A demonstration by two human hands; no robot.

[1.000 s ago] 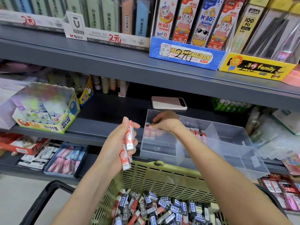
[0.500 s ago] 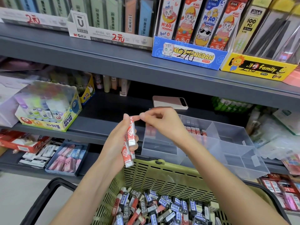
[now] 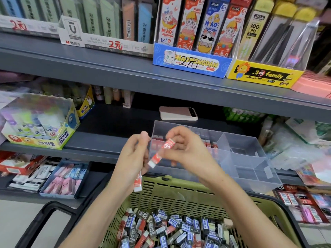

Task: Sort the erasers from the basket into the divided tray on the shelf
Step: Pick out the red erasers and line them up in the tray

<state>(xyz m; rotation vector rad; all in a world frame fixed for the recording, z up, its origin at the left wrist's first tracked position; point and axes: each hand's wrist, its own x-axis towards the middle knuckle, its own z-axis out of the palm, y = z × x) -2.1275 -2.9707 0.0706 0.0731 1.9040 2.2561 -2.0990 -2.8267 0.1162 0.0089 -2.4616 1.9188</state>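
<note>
Risk: right hand (image 3: 186, 149) has only a fingertip pinch on the red eraser (image 3: 159, 153), tilted, just in front of the tray (image 3: 268, 178). If the grip loosens it drops back into the basket (image 3: 179, 192) pile or lands in the wrong section. Left hand (image 3: 131, 158) grips spare erasers (image 3: 138, 183), one poking out below, could slip. Eraser: slim bar, red printed sleeve, white end showing

I count one divided tray (image 3: 247, 174); before it two red erasers (image 3: 158, 156), one in my left hand (image 3: 132, 158), one in my right hand (image 3: 186, 149); behind it one phone (image 3: 178, 113) (below it one basket (image 3: 179, 196)).
</note>
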